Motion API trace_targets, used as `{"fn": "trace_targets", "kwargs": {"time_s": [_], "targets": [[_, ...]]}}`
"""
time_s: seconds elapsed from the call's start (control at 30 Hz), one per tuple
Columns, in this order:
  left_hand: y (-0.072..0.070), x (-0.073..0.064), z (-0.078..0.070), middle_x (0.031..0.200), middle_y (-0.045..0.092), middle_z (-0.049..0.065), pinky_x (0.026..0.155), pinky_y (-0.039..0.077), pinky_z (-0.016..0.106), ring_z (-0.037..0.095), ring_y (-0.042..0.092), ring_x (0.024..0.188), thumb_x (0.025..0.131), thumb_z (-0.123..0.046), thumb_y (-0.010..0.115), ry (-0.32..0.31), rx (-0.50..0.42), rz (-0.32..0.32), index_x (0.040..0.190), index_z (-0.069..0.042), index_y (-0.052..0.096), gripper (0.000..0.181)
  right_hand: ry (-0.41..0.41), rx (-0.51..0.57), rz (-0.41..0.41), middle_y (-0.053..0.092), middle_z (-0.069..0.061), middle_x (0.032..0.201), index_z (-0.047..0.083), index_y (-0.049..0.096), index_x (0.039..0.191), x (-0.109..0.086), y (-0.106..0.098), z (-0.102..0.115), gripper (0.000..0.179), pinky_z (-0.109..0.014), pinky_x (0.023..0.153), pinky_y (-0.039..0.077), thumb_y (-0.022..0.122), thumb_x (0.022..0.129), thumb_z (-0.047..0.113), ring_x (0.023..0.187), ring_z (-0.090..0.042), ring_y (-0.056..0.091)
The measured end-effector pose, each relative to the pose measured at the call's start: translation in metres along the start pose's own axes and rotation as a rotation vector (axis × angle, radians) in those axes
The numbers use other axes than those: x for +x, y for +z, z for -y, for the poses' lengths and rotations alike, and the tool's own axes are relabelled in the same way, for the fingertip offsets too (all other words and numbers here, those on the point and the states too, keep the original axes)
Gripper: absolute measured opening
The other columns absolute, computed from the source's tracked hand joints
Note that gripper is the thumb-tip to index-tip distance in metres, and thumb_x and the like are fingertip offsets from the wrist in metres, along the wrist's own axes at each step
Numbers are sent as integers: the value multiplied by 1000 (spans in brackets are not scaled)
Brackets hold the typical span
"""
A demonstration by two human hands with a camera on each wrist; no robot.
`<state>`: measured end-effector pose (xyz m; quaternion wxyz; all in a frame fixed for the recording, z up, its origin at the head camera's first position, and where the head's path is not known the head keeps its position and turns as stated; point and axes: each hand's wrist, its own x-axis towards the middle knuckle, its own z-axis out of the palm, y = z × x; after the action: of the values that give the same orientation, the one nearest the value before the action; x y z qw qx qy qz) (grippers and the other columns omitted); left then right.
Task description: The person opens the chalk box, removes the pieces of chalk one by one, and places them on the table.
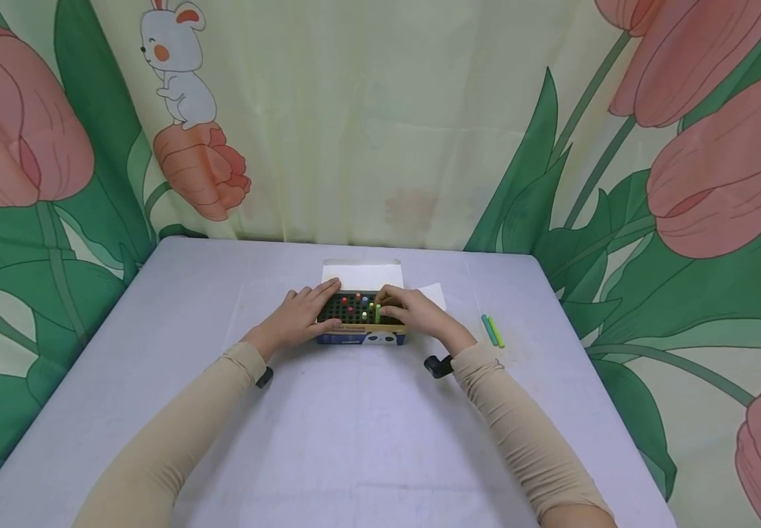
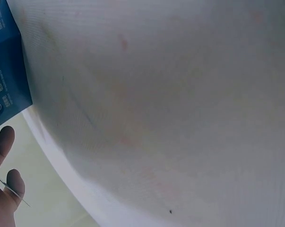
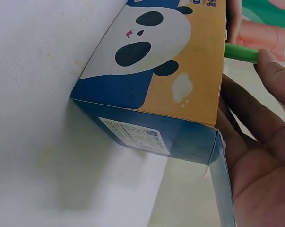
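An open cardboard box (image 1: 347, 339) with a panda on its front stands on the table, its white lid raised at the back. Inside, a black holed insert (image 1: 331, 312) carries several upright coloured chalk sticks. My left hand (image 1: 298, 314) rests against the box's left end, fingers and thumb extended. At the right end, my right hand (image 1: 413, 309) pinches the top of a green chalk stick (image 3: 240, 53), which stands at the insert with its lower end hidden. In the left wrist view, two fingertips (image 2: 4, 141) show beside the blue box end (image 2: 12, 80).
On the table (image 1: 354, 425), a teal chalk stick (image 1: 489, 330) and a light green chalk stick (image 1: 496, 331) lie side by side to the right. A white side flap (image 1: 433, 295) sticks out behind my right hand. A printed curtain (image 1: 367, 132) hangs behind the table.
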<state>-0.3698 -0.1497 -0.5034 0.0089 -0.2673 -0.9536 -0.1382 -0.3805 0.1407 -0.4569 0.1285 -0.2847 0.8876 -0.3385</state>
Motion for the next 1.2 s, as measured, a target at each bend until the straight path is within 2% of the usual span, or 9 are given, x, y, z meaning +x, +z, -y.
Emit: {"fn": "trace_targets", "kwargs": {"time_s": [0.23, 0.4, 0.57, 0.67, 0.87, 1.03, 1.2], "targets": [[0, 1, -1, 174, 20, 3, 105, 36, 59, 38, 49, 136, 103, -67, 45, -14, 5, 18, 168, -17, 15, 87, 27, 48, -23, 69, -10, 132, 17, 62, 124, -1, -1, -2, 19, -52, 104, 51, 58, 108, 27, 133, -34, 61], [0, 1, -1, 173, 21, 4, 103, 38, 59, 38, 50, 135, 103, -66, 45, -4, 16, 13, 168, -16, 17, 87, 41, 68, -45, 72, -11, 126, 17, 60, 126, -2, -4, 0, 22, -49, 99, 54, 58, 108, 28, 127, -31, 65], [0, 2, -1, 173, 21, 4, 103, 37, 60, 39, 49, 136, 103, -67, 44, 2, 20, 10, 168, -16, 16, 88, 54, 219, -70, 71, -15, 125, 13, 56, 128, -3, -5, -1, 23, -43, 96, 57, 55, 109, 26, 118, -30, 69], [0, 2, 0, 174, 20, 4, 104, 36, 62, 39, 49, 137, 103, -68, 44, 7, 17, 11, 168, -17, 16, 88, 41, 328, -77, 69, -17, 129, 11, 53, 127, -4, -7, -2, 21, -44, 97, 57, 52, 110, 24, 117, -32, 69], [2, 1, 2, 174, 19, 3, 106, 35, 64, 39, 49, 137, 103, -67, 45, 20, 7, 6, 168, -18, 15, 87, 32, 431, -79, 65, -23, 128, 6, 49, 129, -7, -12, -5, 24, -48, 98, 56, 49, 111, 21, 121, -38, 66], [3, -1, 2, 174, 20, 4, 106, 35, 65, 40, 49, 137, 103, -66, 46, 23, 5, -5, 168, -17, 17, 87, 40, 486, -131, 64, -24, 125, 2, 51, 130, -10, -16, -6, 26, -50, 99, 55, 54, 109, 19, 119, -38, 66], [0, -2, 0, 173, 21, 5, 104, 36, 63, 39, 50, 136, 103, -65, 47, 24, 7, -6, 168, -16, 17, 87, 35, 470, -210, 67, -20, 122, 3, 57, 127, -14, -22, -11, 28, -48, 96, 57, 60, 107, 23, 113, -32, 69]]}}
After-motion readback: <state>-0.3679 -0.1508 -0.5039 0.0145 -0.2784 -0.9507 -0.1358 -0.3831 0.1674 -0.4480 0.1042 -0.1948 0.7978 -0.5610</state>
